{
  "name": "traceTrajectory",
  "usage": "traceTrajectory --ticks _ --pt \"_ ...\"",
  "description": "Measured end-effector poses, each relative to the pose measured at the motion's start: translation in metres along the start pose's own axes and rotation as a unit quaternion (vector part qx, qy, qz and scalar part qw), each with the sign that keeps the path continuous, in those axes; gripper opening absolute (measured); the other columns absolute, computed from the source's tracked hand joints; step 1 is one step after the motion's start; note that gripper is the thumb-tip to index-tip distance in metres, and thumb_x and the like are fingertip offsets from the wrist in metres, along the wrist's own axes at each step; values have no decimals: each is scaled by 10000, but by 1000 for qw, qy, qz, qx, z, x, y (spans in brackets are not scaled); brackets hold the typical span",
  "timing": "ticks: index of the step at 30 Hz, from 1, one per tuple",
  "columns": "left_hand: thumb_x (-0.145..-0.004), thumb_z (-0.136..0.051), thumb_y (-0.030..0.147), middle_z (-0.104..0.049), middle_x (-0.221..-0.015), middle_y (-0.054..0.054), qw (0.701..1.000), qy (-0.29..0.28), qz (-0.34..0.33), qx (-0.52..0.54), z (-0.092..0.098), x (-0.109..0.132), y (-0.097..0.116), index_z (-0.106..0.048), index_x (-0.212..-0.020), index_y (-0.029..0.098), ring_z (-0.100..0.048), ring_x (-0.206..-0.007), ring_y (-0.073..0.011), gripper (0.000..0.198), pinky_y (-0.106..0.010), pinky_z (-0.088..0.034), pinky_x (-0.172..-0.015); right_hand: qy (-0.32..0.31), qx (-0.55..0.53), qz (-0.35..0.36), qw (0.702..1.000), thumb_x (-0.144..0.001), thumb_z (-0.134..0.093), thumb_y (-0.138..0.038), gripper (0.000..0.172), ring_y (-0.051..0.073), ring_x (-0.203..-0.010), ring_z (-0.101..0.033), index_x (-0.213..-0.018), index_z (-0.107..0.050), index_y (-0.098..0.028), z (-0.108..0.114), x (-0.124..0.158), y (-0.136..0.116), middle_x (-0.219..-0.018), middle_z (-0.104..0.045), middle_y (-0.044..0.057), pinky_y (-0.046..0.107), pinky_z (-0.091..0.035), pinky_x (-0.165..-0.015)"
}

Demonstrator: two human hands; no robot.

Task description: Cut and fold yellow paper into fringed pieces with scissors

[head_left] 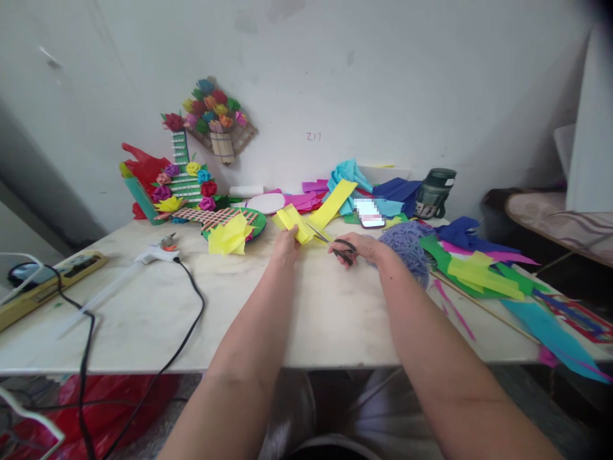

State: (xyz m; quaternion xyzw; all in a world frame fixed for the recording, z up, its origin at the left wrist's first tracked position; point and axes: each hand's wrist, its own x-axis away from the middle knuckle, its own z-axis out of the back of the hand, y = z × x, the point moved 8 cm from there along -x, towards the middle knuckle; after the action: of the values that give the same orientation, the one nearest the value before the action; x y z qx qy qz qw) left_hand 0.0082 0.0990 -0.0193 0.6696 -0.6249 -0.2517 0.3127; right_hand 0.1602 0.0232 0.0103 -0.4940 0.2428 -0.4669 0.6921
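Note:
My left hand (287, 245) is closed on a folded piece of yellow crepe paper (301, 225) above the table. In my right hand (353, 249) is a pair of scissors (343, 251) with black handles, its blades pointing left at the paper's right edge. Whether the blades grip the paper I cannot tell. A longer yellow strip (334, 203) lies just behind. To the left rests a yellow crumpled paper piece (232, 235) on a round green board (257, 222) with a lattice of sticks. Right of my right hand sits a heap of purple yarn (406, 246).
A white glue gun (158, 254) with a black cord and a yellow power strip (71, 275) lie at left. Paper-flower crafts (211, 121) stand against the wall. A phone (370, 212), a dark bottle (435, 191) and coloured paper (483, 275) are at right, beside a thin stick (483, 306).

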Motion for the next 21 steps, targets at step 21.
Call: traceTrajectory --ticks 21 --pt "-799 -420 46 -632 -931 -91 992 54 69 95 -4 5 -7 -532 -1042 105 -608 -866 -169 274 -275 -507 -754 34 22 22 999 -739 -533 -495 369 76 -388 -513 -791 -549 -130 -10 -15 -3 -544 -566 2 164 -309 -321"
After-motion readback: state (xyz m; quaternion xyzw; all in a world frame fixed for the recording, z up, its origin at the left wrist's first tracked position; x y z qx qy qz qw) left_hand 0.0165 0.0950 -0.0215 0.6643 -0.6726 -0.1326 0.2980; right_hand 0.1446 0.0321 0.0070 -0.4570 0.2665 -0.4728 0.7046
